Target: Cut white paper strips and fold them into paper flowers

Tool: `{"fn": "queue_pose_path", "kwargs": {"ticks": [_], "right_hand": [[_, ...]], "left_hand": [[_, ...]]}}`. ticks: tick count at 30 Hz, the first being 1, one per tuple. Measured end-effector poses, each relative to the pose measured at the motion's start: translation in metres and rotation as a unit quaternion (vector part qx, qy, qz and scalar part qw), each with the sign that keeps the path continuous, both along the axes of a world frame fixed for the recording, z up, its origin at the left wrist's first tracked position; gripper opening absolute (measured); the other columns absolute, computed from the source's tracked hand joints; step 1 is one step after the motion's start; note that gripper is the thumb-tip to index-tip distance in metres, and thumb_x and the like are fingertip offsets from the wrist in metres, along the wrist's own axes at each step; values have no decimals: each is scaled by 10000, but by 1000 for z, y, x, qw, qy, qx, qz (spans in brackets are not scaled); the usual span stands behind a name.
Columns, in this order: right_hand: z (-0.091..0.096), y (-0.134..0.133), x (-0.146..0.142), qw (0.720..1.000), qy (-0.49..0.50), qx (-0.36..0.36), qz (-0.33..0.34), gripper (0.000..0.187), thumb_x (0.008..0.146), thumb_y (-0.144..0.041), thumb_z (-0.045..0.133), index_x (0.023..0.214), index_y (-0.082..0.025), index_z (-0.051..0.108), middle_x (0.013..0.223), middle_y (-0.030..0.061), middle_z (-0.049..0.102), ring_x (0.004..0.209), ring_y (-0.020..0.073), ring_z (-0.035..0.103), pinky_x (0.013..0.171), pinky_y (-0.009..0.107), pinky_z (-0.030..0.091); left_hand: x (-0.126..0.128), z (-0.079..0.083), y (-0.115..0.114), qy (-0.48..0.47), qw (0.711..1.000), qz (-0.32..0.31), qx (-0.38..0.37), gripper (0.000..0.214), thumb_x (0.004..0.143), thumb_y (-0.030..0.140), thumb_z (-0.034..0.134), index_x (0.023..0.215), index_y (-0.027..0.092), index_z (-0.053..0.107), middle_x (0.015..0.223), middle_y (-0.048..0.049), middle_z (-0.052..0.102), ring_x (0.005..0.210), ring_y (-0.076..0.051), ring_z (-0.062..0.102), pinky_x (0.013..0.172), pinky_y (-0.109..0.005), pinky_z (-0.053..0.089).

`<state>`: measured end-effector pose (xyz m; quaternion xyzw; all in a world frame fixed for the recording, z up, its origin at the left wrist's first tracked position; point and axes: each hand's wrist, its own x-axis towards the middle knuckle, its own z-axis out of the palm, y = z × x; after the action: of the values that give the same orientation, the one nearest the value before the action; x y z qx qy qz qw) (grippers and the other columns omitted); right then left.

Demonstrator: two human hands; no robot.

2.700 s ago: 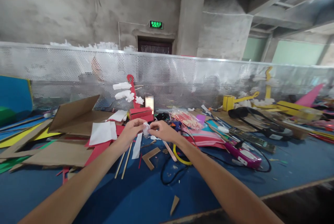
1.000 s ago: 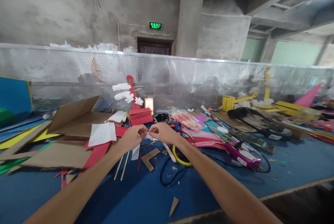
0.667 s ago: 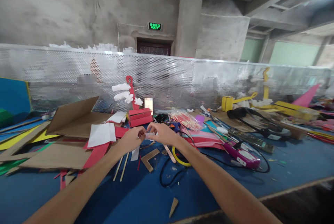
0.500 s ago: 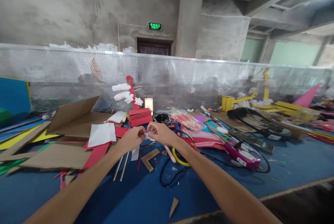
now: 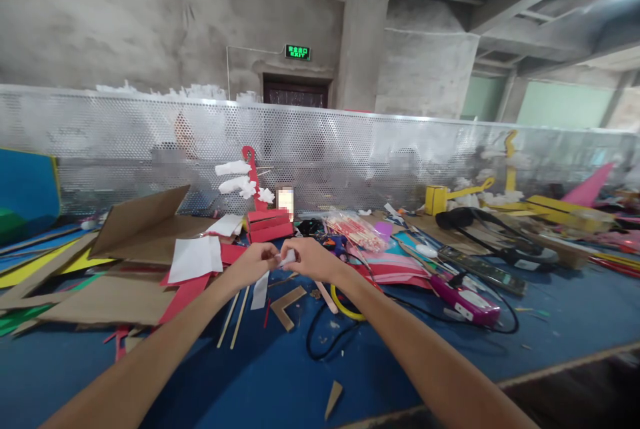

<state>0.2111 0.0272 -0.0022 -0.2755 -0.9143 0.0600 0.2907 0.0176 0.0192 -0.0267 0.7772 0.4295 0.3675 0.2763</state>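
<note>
Both my hands meet above the blue table (image 5: 280, 375), pinching one small crumpled piece of white paper (image 5: 287, 257) between them. My left hand (image 5: 253, 262) grips its left side with closed fingers. My right hand (image 5: 313, 257) pinches the right side with thumb and fingertips. Just behind the hands stands a red cardboard model (image 5: 265, 219) with white tufts stuck on its upright stem. A white paper strip (image 5: 260, 290) lies on the table under my left hand.
Brown cardboard sheets (image 5: 135, 229) and white paper (image 5: 195, 257) lie to the left. A pink glue gun (image 5: 467, 301) with black cable, a yellow ring (image 5: 345, 302), a bag of sticks (image 5: 355, 227) and a cardboard corner piece (image 5: 287, 303) lie right and below. A perforated metal screen (image 5: 350, 149) backs the table.
The two hands stay together working the white paper. It was a bigger visible lump earlier and now shows only as a small bit between the fingertips. Hands sit slightly lower.
</note>
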Motion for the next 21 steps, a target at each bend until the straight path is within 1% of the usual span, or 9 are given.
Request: {"fn": "queue_pose_path", "kwargs": {"ticks": [2, 4, 7, 11, 16, 18, 21], "right_hand": [[0, 1, 0, 1000, 0, 8, -9, 94, 732, -168, 680, 821, -158, 650, 683, -17, 588, 616, 95, 505, 605, 190, 336], [1, 2, 1, 1000, 0, 12, -13, 68, 756, -174, 662, 821, -158, 662, 665, -14, 582, 609, 99, 509, 604, 193, 339], [3, 2, 1, 1000, -3, 21, 0, 130, 736, -188, 690, 859, -154, 662, 702, -2, 594, 633, 107, 520, 615, 196, 355], [2, 3, 2, 999, -3, 44, 16, 202, 710, -155, 710, 901, -143, 648, 771, 17, 610, 672, 112, 524, 645, 201, 375], [2, 4, 1, 998, 15, 58, 10, 79, 791, -224, 667, 837, -160, 671, 736, 12, 632, 668, 109, 546, 647, 198, 371], [3, 2, 1, 999, 25, 48, 1, 95, 818, -254, 644, 822, -168, 685, 725, 11, 650, 667, 109, 563, 648, 197, 371], [5, -1, 1, 999, 34, 23, -13, 101, 821, -260, 639, 829, -177, 696, 724, 9, 674, 670, 113, 584, 649, 195, 374]], "left_hand": [[1, 3, -3, -18, 999, 2, -34, 296, 750, 424, 565, 784, 135, 617, 672, -26, 633, 621, -156, 554, 572, -241, 392], [2, 7, -7, -33, 997, 12, -63, 310, 726, 444, 587, 785, 141, 619, 668, -23, 636, 621, -156, 555, 569, -241, 392], [3, 12, -12, -59, 993, 30, -98, 313, 690, 456, 616, 763, 151, 610, 651, -11, 625, 602, -146, 543, 550, -232, 375], [4, 14, -15, -93, 986, 37, -130, 319, 674, 465, 629, 728, 152, 594, 651, -7, 616, 585, -128, 527, 549, -225, 361], [5, 15, -16, -101, 984, 29, -142, 276, 681, 421, 630, 733, 152, 604, 680, -11, 628, 605, -124, 535, 575, -224, 369], [6, 16, -17, -97, 985, 33, -139, 250, 686, 400, 623, 733, 155, 605, 672, -8, 627, 600, -123, 535, 568, -221, 366], [6, 16, -17, -91, 987, 38, -129, 246, 700, 405, 611, 724, 160, 600, 663, -6, 629, 586, -122, 532, 551, -219, 363]]}}
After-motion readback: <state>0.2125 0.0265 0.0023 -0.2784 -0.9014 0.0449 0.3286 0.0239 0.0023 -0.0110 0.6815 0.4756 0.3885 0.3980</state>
